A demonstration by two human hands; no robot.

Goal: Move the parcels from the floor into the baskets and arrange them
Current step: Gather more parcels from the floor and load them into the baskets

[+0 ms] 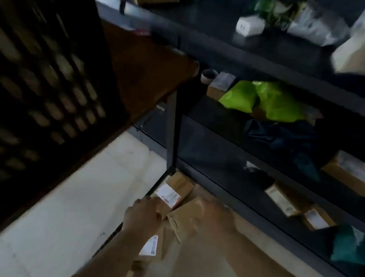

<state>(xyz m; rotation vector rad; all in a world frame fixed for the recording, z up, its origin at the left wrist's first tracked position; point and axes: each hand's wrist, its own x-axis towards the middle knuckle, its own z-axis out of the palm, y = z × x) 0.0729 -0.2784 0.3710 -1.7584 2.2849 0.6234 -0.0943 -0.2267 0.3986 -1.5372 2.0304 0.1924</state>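
Observation:
Several brown cardboard parcels lie on the pale floor at the foot of a dark shelf rack. My left hand (pixel 143 216) rests on a small labelled box (pixel 171 194) by the rack's leg, fingers curled at its near edge. My right hand (pixel 211 214) is blurred and lies on a plain brown box (pixel 184 220) beside it. Whether either hand has a firm hold is unclear. Another labelled parcel (pixel 151 246) sits under my left forearm. A black slatted basket (pixel 34 89) fills the left side, close to the camera.
The dark shelf rack (pixel 254 62) holds green bags (pixel 261 99), a white box (pixel 250 26), brown boxes (pixel 352 176) and dark and teal bags (pixel 349 248). A brown surface (pixel 143 70) juts out beside the basket. The rack's upright post (pixel 173 132) stands just above my hands.

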